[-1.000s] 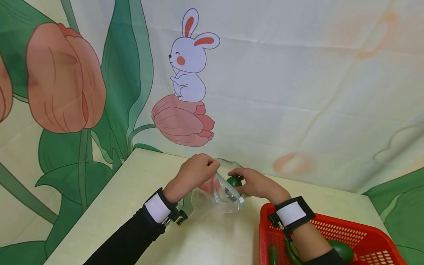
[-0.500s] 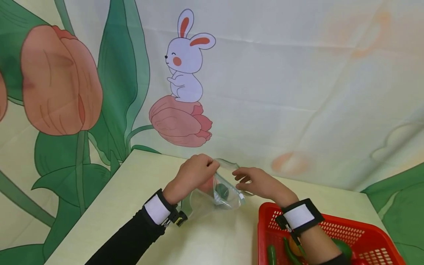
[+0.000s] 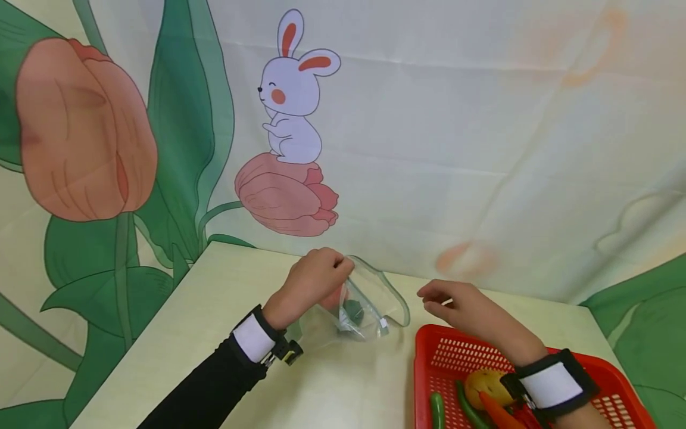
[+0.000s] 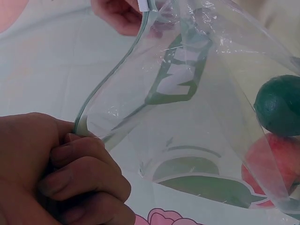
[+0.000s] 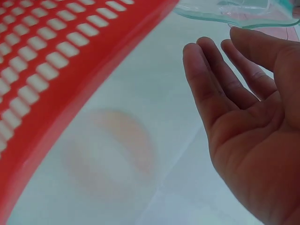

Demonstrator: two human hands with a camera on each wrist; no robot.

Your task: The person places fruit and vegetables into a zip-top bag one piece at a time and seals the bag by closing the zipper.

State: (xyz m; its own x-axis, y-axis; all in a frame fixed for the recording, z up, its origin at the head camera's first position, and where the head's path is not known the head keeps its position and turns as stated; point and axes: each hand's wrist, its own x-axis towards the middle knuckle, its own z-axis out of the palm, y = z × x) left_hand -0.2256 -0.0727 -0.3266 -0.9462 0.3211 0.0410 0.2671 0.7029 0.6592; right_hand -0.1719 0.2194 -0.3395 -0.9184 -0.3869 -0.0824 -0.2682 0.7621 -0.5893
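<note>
My left hand [image 3: 316,280] pinches the rim of a clear zip bag [image 3: 383,292], its fingers curled in the left wrist view. The bag's mouth gapes toward the right. Inside it lie a dark green round thing [image 4: 280,105] and a pinkish-red round thing [image 4: 267,161], both seen through the plastic; their kinds are hard to tell. To the right of the bag, my right hand [image 3: 455,301] hangs above the near-back edge of a red basket [image 3: 429,345]. Nothing is in it, and its fingers are loosely bent in the right wrist view.
The red basket at the lower right holds a yellow potato-like thing [image 3: 485,387], a carrot [image 3: 498,411] and green peppers or similar long green pieces [image 3: 437,410]. A printed cloth with a rabbit [image 3: 295,113] hangs behind the pale table [image 3: 225,280].
The right hand let go of the green round thing inside the bag and has drawn away to the right, over the basket. The left hand stays at the bag's rim.
</note>
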